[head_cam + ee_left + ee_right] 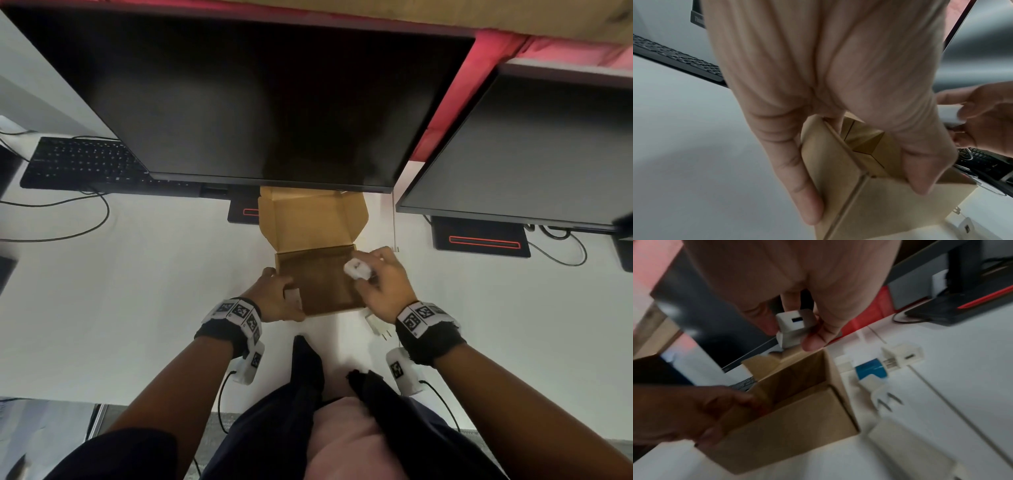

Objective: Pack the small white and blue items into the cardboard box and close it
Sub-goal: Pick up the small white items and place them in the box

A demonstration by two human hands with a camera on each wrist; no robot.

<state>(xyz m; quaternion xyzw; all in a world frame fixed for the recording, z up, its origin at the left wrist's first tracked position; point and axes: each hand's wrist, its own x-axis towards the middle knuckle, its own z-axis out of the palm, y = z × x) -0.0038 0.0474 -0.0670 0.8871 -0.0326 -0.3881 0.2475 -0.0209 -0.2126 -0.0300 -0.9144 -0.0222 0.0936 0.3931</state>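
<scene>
currently, status per item:
box: cardboard box (329, 284) on white desk (137, 291), lid flap open and leaning back toward monitor (246, 102)
left hand (277, 298): fingers curled round the box's near-left corner, gripping the wall
right hand (383, 281): pinching white charger (795, 328) above the box's right edge
left out: blue and white plug (872, 373) and white adapter (902, 354) on desk just right of box

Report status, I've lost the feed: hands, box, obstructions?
Left hand grips box wall. Right hand pinches white charger over open box. More chargers wait beside it. Nothing blocking.
</scene>
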